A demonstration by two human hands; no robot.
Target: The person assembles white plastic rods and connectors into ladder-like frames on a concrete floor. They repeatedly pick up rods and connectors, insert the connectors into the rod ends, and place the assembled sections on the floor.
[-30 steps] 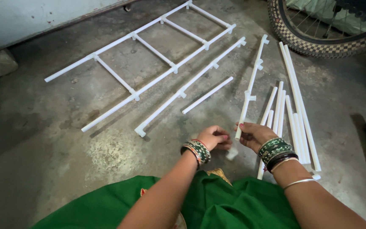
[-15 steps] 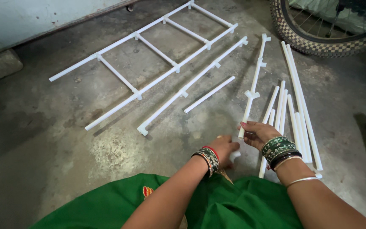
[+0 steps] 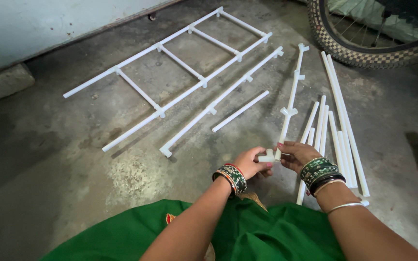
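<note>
— What were the hands doing?
— The left hand (image 3: 250, 163) pinched a small white fitting (image 3: 267, 156), fingers closed on it — pressed against the near end of a long white pipe (image 3: 290, 99), which the right hand (image 3: 297, 155) gripped just above the concrete floor (image 3: 73, 159)
— And nearby?
— Loose pipes (image 3: 337, 130) lay just beside, a ladder-like frame (image 3: 170, 79) further off

- Left hand (image 3: 250, 163) pinches a white elbow fitting (image 3: 267, 156) against the near end of the fitted pipe (image 3: 290, 100).
- Right hand (image 3: 297, 155) grips that pipe's end.
- Ladder-like frame (image 3: 180, 72) lies beyond the pipe, leftward.
</note>
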